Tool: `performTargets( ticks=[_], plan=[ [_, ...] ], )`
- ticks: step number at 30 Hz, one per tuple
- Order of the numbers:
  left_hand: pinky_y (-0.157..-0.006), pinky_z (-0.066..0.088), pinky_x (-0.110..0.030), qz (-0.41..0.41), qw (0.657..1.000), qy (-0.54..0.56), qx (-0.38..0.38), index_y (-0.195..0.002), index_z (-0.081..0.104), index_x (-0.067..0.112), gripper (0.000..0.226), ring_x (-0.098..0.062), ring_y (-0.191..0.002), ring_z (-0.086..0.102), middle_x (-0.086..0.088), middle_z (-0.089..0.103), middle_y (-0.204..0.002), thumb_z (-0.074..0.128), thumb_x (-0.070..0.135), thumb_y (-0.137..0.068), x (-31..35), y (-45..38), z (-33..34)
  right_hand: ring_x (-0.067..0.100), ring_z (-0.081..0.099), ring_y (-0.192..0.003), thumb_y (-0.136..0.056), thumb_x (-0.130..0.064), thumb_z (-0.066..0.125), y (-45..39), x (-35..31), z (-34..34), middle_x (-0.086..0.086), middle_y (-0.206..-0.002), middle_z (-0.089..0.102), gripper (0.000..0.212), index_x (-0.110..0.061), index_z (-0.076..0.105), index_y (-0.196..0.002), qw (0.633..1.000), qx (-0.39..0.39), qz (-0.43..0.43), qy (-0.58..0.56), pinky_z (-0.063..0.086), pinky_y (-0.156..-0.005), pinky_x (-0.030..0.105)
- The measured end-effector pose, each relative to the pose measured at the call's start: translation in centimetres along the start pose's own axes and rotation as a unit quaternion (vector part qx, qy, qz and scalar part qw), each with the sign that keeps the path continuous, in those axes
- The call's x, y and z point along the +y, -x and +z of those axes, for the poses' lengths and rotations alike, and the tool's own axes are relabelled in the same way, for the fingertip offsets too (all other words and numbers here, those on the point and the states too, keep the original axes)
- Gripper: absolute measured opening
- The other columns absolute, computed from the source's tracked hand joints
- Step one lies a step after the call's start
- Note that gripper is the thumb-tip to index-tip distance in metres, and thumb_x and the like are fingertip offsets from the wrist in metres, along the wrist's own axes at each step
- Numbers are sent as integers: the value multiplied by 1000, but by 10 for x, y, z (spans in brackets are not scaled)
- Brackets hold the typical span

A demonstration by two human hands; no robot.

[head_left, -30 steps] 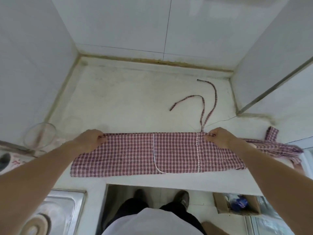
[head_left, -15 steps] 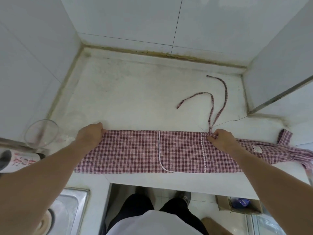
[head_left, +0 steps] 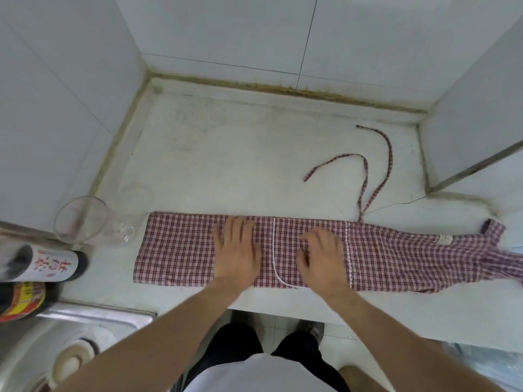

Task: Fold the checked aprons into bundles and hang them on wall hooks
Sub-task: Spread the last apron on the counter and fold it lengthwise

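A red-and-white checked apron lies folded into a long flat strip along the front of the white counter. Its right end is bunched near the counter's right edge. Two thin ties trail from its top edge toward the back right corner. My left hand lies flat on the strip's middle with fingers straight. Just right of the white pocket seam, my right hand presses the cloth with slightly bent fingers. No wall hooks are in view.
An empty glass stands at the counter's left, with two labelled bottles in front of it. A steel sink sits at lower left. Tiled walls enclose the counter on three sides. My legs show below the counter edge.
Both hands let go of the strip's top edge, where they were set wide apart, and moved inward to lie flat on its middle. The apron has stayed in place.
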State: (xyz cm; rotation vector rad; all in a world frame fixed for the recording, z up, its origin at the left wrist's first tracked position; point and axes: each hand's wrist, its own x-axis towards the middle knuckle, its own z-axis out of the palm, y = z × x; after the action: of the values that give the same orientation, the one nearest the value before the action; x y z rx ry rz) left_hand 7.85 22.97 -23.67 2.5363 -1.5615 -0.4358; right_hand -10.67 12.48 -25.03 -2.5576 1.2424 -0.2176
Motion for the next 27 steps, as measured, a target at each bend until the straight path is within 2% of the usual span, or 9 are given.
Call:
performTargets(
  ticks=[3, 5, 9, 11, 16, 20, 23, 25, 27],
  plan=[
    [-115, -11, -66, -42, 996, -17, -73, -158, -4, 30, 62, -34, -150, -18, -6, -9, -166, 8, 50, -100, 4, 10, 22, 21, 39, -138, -97, -42, 46, 14, -3, 24, -2, -142, 48, 42, -21, 56, -132, 998, -37, -39, -10, 28, -114, 52],
    [-111, -14, -70, -56, 993, -60, -85, -152, -24, 36, 62, -34, -145, -32, -3, -29, -161, -5, 59, -97, -11, 15, 29, 21, 26, -148, -99, -49, 41, 16, 9, 23, -1, -155, 39, 51, -25, 49, -143, 998, -55, -33, 20, 16, -119, 52],
    [-110, -11, -72, -101, 988, -70, -91, -147, -33, 38, 66, -37, -143, -34, -7, -32, -159, -10, 66, -92, -39, 14, 25, 20, -7, -153, -97, -67, 14, 24, 64, 1, -5, -166, -1, 67, -38, 10, -157, 986, -114, 73, 98, -11, -120, 50],
    [-111, -10, -72, -103, 988, -68, -98, -146, -35, 38, 67, -38, -143, -33, -7, -34, -158, -11, 68, -90, -43, 11, 23, 17, -17, -151, -92, -72, 2, 35, 95, -13, -10, -163, -17, 70, -42, -7, -155, 976, -135, 134, 105, -14, -120, 52],
    [-111, -11, -72, -113, 984, -71, -115, -151, -25, 38, 71, -38, -145, -29, -7, -29, -161, -2, 66, -91, -40, 6, 22, 13, -28, -147, -86, -72, -11, 48, 117, -24, -10, -162, -23, 74, -41, -19, -152, 965, -163, 185, 84, -17, -119, 53],
    [-117, -5, -66, -166, 983, 41, -70, -155, 13, 25, 73, -37, -150, -10, -13, -1, -165, 44, 47, -93, -6, -9, 5, 17, -30, -147, -84, -68, -17, 48, 106, -20, -6, -161, -28, 74, -36, -25, -151, 963, -163, 199, 84, -20, -117, 53],
    [-121, 1, -58, -70, 995, 74, 7, -151, 26, 13, 66, -37, -150, 6, -17, 19, -160, 51, 30, -92, 42, -7, 5, 18, -30, -147, -85, -66, -17, 57, 95, -16, -4, -161, -27, 73, -35, -26, -150, 961, -165, 210, 70, -18, -117, 55],
    [-122, 5, -55, 20, 996, 90, 10, -151, 30, 11, 64, -37, -149, 14, -17, 25, -158, 46, 29, -91, 82, -1, 16, 20, -28, -147, -86, -65, -13, 64, 85, -11, -2, -161, -27, 72, -34, -25, -151, 961, -163, 215, 60, -18, -117, 57],
    [-123, 4, -50, 92, 986, 138, -20, -155, 24, 17, 69, -31, -151, 10, -11, 20, -162, 33, 39, -91, 121, 4, 29, 23, -15, -151, -91, -64, -1, 72, 79, -11, 0, -163, -15, 74, -30, -10, -156, 967, -140, 205, 50, -14, -117, 58]
  ],
)
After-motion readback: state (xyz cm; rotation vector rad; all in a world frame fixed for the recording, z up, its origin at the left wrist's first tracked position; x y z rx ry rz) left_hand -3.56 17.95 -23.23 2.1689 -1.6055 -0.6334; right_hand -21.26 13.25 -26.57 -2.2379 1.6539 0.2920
